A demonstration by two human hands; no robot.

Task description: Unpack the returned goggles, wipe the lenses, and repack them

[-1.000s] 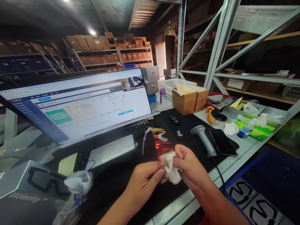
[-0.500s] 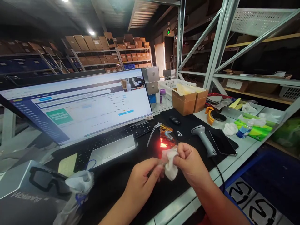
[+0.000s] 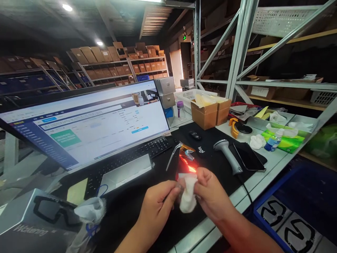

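My left hand (image 3: 160, 200) is closed, thumb and forefinger pinching the near edge of a shiny red mirrored lens (image 3: 187, 165). In the fingers of my right hand (image 3: 207, 186) is a crumpled white tissue (image 3: 188, 202), which hangs down in front of the lens's near end and hides part of it. Just beyond the lens lie slim grey temple arms (image 3: 173, 157) and orange pieces (image 3: 187, 147), apparently parts of glasses; how they join the lens I cannot tell. Beneath both hands spreads a black desk mat (image 3: 126, 207).
A monitor (image 3: 105, 123) and keyboard (image 3: 158, 147) stand at left, with a grey goggle box (image 3: 34, 221) in front. On the right are a barcode scanner (image 3: 228, 156), a phone (image 3: 249, 156), a small bottle (image 3: 273, 140) and a green tissue pack (image 3: 292, 142). Cardboard boxes (image 3: 204, 116) stand behind.
The tissue has shifted slightly left and nearer to me over the lens, staying in my right hand. My left hand keeps its pinch. The whole view has turned a little.
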